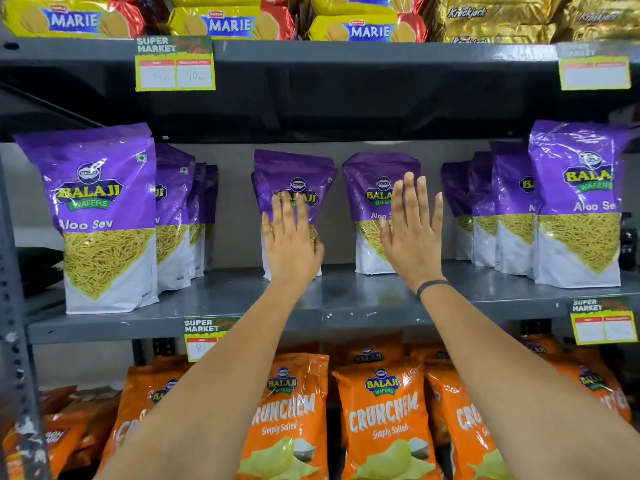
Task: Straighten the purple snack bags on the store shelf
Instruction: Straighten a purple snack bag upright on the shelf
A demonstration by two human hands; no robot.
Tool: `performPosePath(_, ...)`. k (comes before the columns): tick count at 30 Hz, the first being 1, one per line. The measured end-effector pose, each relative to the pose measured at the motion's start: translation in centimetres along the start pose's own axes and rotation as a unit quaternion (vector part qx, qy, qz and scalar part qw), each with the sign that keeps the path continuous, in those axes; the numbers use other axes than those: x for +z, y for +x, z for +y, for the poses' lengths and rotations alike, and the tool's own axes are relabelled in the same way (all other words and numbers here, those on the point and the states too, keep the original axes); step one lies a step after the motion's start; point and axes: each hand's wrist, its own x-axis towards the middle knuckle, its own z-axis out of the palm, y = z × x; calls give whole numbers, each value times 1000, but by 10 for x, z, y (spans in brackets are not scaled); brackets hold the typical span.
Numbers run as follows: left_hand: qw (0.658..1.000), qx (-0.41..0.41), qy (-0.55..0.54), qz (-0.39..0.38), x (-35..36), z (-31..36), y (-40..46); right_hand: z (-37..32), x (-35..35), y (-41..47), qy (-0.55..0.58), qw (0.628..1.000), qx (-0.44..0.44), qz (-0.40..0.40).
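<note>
Purple Balaji Aloo Sev bags stand on the grey middle shelf [242, 299]. A row at the left starts with a front bag [100, 216]; another row at the right starts with a front bag [578, 206]. Two bags stand far back in the middle. My left hand [291, 240] lies flat on the front of the left middle bag [294, 171], fingers spread. My right hand [412, 233] is open, palm forward, in front of the right middle bag [374, 188], covering its right part; I cannot tell whether it touches.
Orange Crunchem bags [384, 420] fill the shelf below. Yellow Marie biscuit packs [228, 24] and gold Krackjack packs [498, 19] sit on the shelf above. Price tags [175, 65] hang from the shelf edges. A grey upright post [14, 306] runs down the left.
</note>
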Motion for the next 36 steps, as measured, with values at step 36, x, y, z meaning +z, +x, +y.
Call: performPosePath(36,867,-109,56,-484,15,-63,-22,-9,123,16,107,910,272,-294)
